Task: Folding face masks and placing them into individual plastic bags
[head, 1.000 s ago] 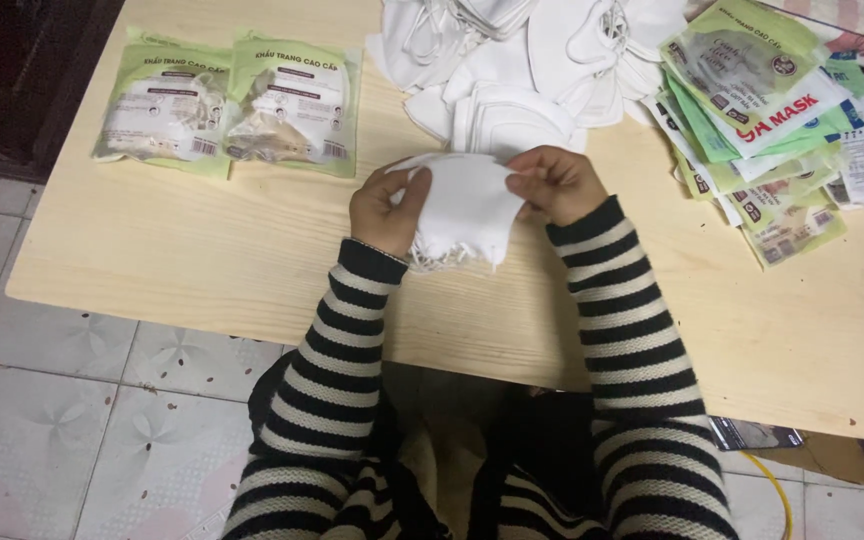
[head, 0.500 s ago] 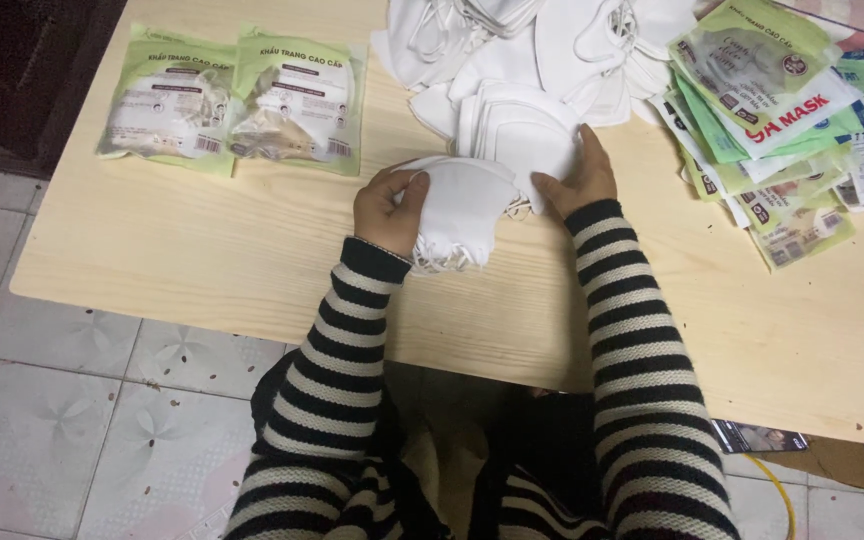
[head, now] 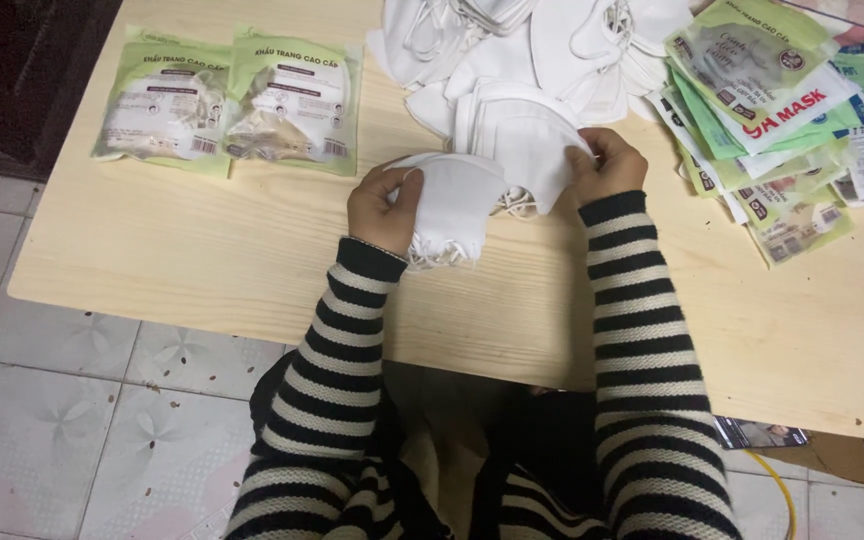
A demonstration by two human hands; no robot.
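My left hand (head: 384,208) grips a small stack of folded white face masks (head: 449,205) on the pale wooden table (head: 202,260), thumb on top. My right hand (head: 607,165) pinches the edge of another white mask (head: 524,138) lying at the front of the loose mask pile (head: 512,45). The two hands are a short way apart, with elastic ear loops hanging between them. Both arms wear black-and-white striped sleeves.
Two filled green mask packets (head: 232,100) lie side by side at the table's far left. A fanned heap of empty green and clear packets (head: 782,130) covers the far right. Tiled floor shows to the left, a yellow cable at the lower right.
My right hand let go of the stack in my left hand, moved away to the right and took hold of a mask from the pile. My left hand stayed put with the stack.
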